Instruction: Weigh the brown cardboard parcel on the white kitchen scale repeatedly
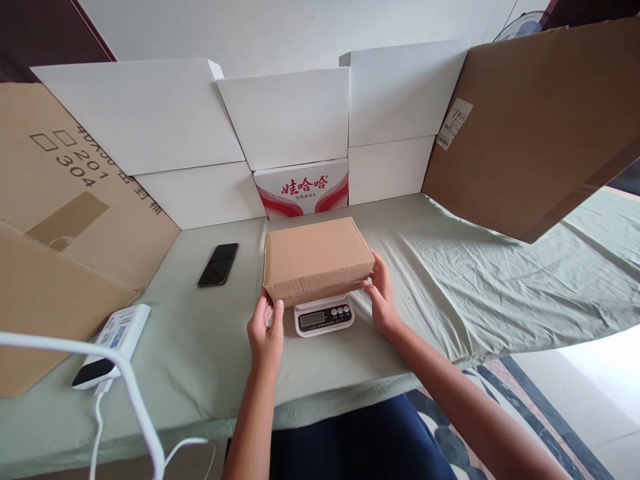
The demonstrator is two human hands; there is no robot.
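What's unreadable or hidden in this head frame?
- Scale platform: hidden under the brown box, head view.
- Scale display: too small to read.
- Left hand fingers: tips hidden behind the box's near corner.
- Right hand: palm faces away.
- Label on the leaning cardboard: print too small.

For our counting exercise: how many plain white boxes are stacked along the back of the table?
5. Top left, lower left, top middle, top right, lower right. More may be hidden behind them.

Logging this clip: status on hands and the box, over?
Left hand and right hand open, fingertips at the brown box sides. Box sits on the scale. Black phone lies apart to the left, nothing obstructing.
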